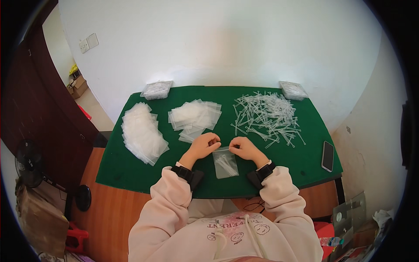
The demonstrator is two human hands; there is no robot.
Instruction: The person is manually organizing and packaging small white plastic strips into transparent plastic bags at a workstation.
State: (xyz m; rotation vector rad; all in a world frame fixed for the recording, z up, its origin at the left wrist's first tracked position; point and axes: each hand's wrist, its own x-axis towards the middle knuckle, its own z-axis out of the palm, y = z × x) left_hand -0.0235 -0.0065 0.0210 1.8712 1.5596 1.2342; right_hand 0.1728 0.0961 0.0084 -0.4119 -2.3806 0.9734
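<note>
A small clear zip bag (225, 164) lies at the near middle of the green-covered table (183, 174), with several thin clear plastic sticks (226, 162) inside it. My left hand (203, 146) is closed at the bag's upper left corner. At the upper right corner, my right hand (245, 148) pinches the same edge, fingers curled in. Just beyond my left hand spreads a pile of flat clear bags (194, 117). A loose heap of clear sticks with looped ends (268, 115) covers the table beyond my right hand.
Filled bags (143, 133) overlap in a long stack at the left. Clear boxes stand at the back left (157, 90) and back right (293, 91) corners. A phone (327, 156) lies near the right edge. A white wall (209, 48) rises behind the table.
</note>
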